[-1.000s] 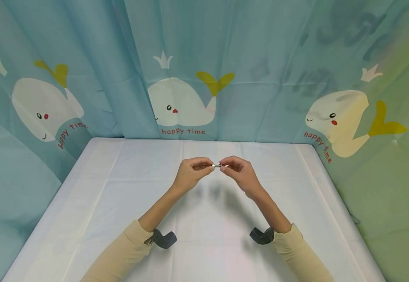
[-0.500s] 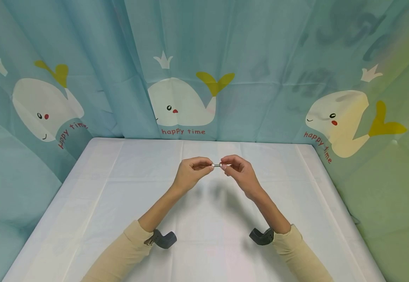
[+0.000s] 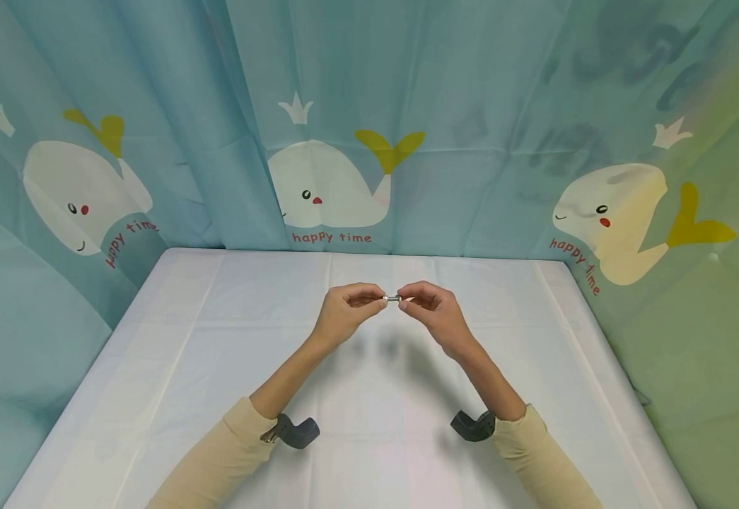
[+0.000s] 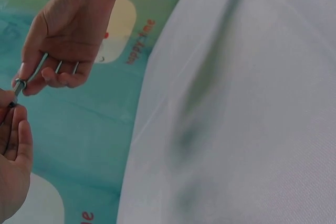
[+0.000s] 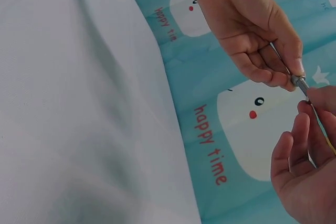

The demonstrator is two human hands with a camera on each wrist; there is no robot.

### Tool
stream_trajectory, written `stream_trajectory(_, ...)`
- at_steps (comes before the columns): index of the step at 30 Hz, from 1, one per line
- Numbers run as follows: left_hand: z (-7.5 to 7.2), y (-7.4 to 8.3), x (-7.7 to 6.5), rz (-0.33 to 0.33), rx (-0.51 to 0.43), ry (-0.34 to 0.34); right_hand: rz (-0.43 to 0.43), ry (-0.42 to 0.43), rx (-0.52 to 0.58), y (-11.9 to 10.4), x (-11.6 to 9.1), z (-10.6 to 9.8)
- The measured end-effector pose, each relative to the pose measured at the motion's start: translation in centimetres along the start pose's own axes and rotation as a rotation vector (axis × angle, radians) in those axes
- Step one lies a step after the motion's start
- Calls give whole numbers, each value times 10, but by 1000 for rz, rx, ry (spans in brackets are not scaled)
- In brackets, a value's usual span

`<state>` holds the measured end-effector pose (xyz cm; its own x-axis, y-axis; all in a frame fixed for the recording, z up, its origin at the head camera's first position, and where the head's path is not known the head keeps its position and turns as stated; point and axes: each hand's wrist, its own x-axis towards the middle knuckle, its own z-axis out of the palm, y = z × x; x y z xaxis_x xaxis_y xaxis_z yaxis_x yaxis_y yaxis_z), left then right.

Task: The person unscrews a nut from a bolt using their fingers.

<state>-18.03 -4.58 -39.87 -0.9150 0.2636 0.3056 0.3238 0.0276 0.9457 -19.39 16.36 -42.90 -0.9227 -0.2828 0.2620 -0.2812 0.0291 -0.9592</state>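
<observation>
A short silver metal bolt (image 3: 392, 298) is held level above the table, between the fingertips of both hands. My left hand (image 3: 344, 313) pinches its left end between thumb and fingers. At the other end, my right hand (image 3: 438, 317) pinches it with thumb and forefinger. In the right wrist view, a thicker ribbed part of the bolt (image 5: 300, 83) shows at the left fingertips. A ring-like collar on the bolt (image 4: 20, 84) shows beside the right fingertips in the left wrist view; whether it is a separate nut cannot be told. Fingertips hide both ends.
A white cloth-covered table (image 3: 248, 396) lies beneath the hands, with their shadows on it. Blue-green curtains (image 3: 458, 85) printed with whales stand behind and at both sides. Dark wrist mounts (image 3: 299, 433) stick out inward from both beige sleeves (image 3: 216, 459).
The right thumb and fingers shifted slightly outward at the bolt's end half a second ago, and are now back a little inward. My left hand holds still, and the bolt stays in place.
</observation>
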Motion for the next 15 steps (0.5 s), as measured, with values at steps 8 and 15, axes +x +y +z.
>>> stream_trajectory(8, 0, 0, 0, 2, -4, 6, 18, 6, 38, 1, -2, 1)
stream_trajectory(15, 0, 0, 1, 4, -6, 2, 36, 22, -15, 0, 0, 2)
